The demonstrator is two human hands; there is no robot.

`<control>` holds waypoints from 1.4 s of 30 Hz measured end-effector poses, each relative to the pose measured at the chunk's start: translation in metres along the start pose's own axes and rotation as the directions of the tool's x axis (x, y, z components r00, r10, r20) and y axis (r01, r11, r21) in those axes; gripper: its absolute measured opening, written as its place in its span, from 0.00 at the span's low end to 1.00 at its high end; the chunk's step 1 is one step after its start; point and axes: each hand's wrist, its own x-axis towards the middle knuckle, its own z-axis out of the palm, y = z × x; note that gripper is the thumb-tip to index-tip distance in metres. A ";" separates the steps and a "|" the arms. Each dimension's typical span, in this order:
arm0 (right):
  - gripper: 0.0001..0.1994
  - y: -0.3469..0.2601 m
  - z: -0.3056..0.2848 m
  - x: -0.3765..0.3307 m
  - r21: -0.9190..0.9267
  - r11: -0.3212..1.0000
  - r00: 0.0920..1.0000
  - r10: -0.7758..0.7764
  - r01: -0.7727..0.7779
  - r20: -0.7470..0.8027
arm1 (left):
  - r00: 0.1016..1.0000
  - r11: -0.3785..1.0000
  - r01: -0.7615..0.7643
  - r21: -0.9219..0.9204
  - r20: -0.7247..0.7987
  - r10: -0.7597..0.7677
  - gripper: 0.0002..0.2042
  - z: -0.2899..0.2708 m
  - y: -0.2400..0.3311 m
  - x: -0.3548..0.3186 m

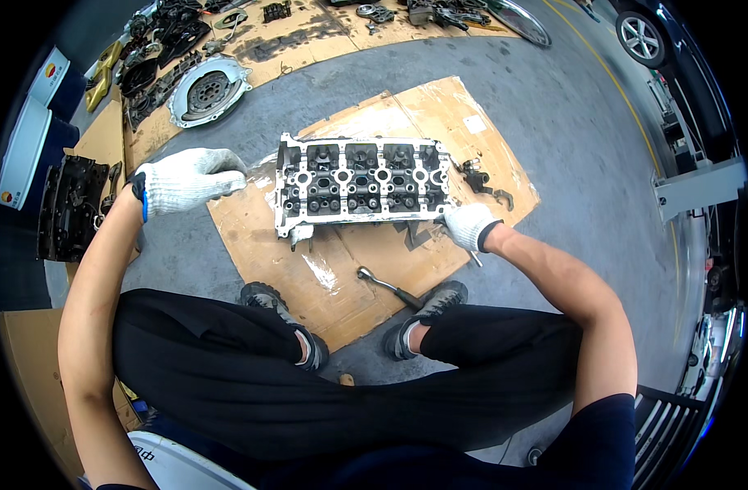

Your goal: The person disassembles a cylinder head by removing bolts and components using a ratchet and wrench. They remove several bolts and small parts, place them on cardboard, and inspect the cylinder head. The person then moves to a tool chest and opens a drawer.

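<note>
An engine cylinder head (362,181), silvery with dark recesses, extends left to right across the cardboard in front of me. My right hand (470,227), in a white knit glove, is closed on its near right corner; part of the fingers is hidden. A thin rod (476,259) shows just below that hand. My left hand (192,180), also gloved, is off the head's left end, apart from it. Its fingers are curled toward the thumb, and whatever they may hold cannot be made out. A ratchet wrench (389,287) with a dark handle lies between my feet.
Flat cardboard (357,314) lies under the cylinder head. Dark metal parts (482,180) rest beside its right end. A round flywheel-like part (209,91) and many engine parts lie farther off. A black casing (66,208) stands at left; a grey lift arm (699,189) is at right.
</note>
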 end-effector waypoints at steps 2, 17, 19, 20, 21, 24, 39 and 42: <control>0.12 0.000 0.001 0.002 -0.008 1.000 1.000 -0.006 0.006 0.009 | 1.000 1.000 -0.009 0.008 -0.002 0.009 0.21 0.000 -0.002 0.000; 0.14 0.003 0.005 0.004 -0.004 1.000 1.000 -0.006 0.006 0.012 | 1.000 1.000 -0.013 0.001 -0.003 0.013 0.22 0.001 -0.005 0.000; 0.17 0.003 0.005 0.005 0.006 1.000 0.999 0.021 -0.022 0.041 | 1.000 1.000 0.011 -0.003 0.005 -0.011 0.21 0.001 -0.002 0.001; 0.19 0.004 0.006 0.005 0.012 0.999 0.998 0.036 -0.037 0.057 | 1.000 1.000 0.009 -0.006 0.005 -0.009 0.21 0.002 -0.001 0.002; 0.21 0.007 0.005 0.005 0.101 0.995 0.995 0.002 -0.012 0.096 | 1.000 1.000 0.007 -0.009 0.006 -0.007 0.21 0.002 -0.001 0.003; 0.35 0.020 -0.026 0.004 0.381 0.924 0.970 -0.078 -0.016 0.230 | 1.000 0.999 0.024 -0.049 0.017 -0.023 0.21 -0.002 0.004 -0.002; 0.15 0.079 0.024 0.067 0.903 0.297 0.896 0.410 -0.311 0.174 | 0.998 0.996 0.061 0.064 0.009 -0.061 0.19 0.009 0.018 0.015; 0.15 0.080 0.033 0.073 0.880 0.355 0.876 0.465 -0.315 0.126 | 0.997 0.996 0.068 0.060 0.019 -0.070 0.20 0.010 0.023 0.020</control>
